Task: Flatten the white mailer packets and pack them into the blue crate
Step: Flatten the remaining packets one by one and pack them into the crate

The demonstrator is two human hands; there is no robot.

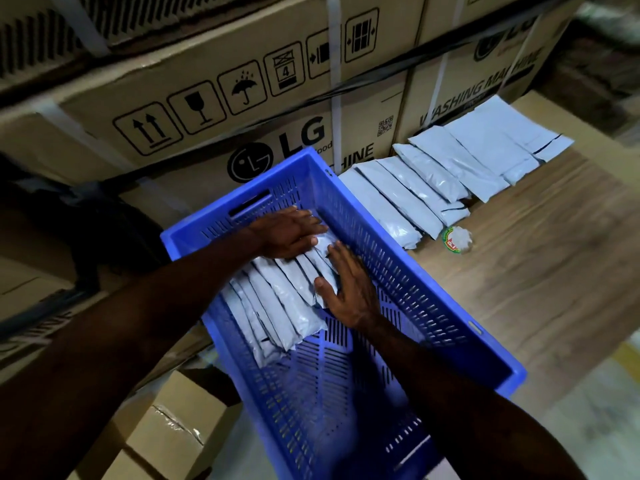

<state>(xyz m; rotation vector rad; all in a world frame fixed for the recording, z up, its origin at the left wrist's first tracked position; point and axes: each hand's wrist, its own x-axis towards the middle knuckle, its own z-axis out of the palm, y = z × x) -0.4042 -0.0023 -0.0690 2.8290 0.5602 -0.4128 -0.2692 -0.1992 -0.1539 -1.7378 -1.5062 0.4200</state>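
Note:
The blue crate (408, 271) stands in the middle of the view. Several white mailer packets (280, 306) lie overlapped in a row along its left inner side. My left hand (287, 232) presses flat on the far end of the newest packet. My right hand (346, 289) lies flat, fingers spread, on the same packet's near part. Neither hand grips anything. Several more white packets (433, 181) lie in an overlapping row on the wooden surface to the right of the crate.
Large cardboard washing-machine boxes (242, 98) stack up behind the crate. Smaller cartons (173, 427) sit at the lower left. A crumpled wrapper (457, 239) lies on the wooden surface (536, 271) near the packets on the right.

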